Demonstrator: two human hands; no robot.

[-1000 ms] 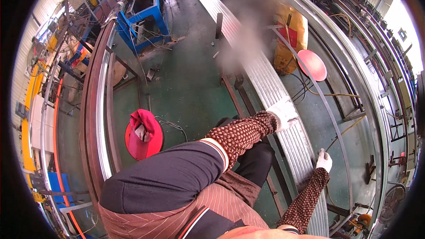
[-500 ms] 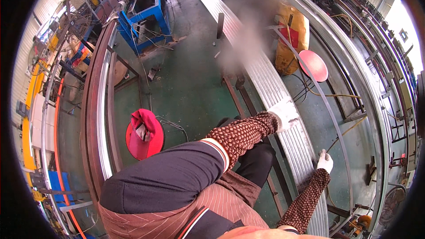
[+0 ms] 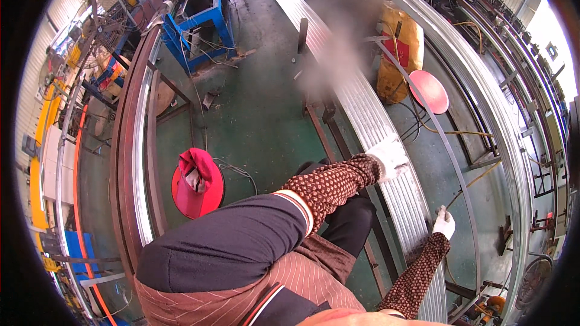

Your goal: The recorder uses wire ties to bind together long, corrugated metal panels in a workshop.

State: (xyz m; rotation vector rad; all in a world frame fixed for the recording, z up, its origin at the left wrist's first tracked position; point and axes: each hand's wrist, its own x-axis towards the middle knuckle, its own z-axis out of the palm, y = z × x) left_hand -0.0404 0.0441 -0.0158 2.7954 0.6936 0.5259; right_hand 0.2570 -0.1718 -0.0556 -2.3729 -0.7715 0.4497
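Observation:
My left hand [image 3: 389,156], in a white glove, lies over a long row of silvery metal bars [image 3: 417,214] laid side by side. Its fingers reach toward the bars' right edge and look spread. Beyond that edge, lower right, is my right hand [image 3: 444,224], also white-gloved, with its fingers pressed together. Whatever they may pinch is too small to make out; a thin yellowish hose [image 3: 477,177] runs up to or behind the fingertips. Brown patterned sleeve covers [image 3: 338,186] are on both forearms. Dark steel supports [image 3: 376,259] stand under the bars.
A red hat [image 3: 198,190] lies left of my legs. To the right are a round pink seat [image 3: 429,92], a yellow sack [image 3: 406,48] and a curved grey strip [image 3: 456,172]. Brown steel beams [image 3: 124,163] run along the left. A blue frame [image 3: 205,24] stands far left. A grey blur hides the upper middle.
My left hand has shifted very slightly on the bars. The right hand stays almost where it was, and the surroundings look the same.

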